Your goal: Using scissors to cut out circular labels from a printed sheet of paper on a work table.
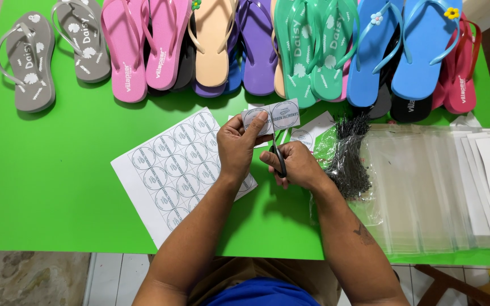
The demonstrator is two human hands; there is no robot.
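Your left hand (238,146) pinches a small paper strip (271,117) printed with two round labels, held above the middle of the green table (46,170). Your right hand (297,164) is closed around black-handled scissors (279,158), blades pointing up at the strip's lower edge. The strip looks thin, light and floppy, so grip it close to the cut line. A larger sheet of round labels (171,170) lies just left. Colourful flip-flops (245,45) line the far edge; clear bags (426,187) sit right.
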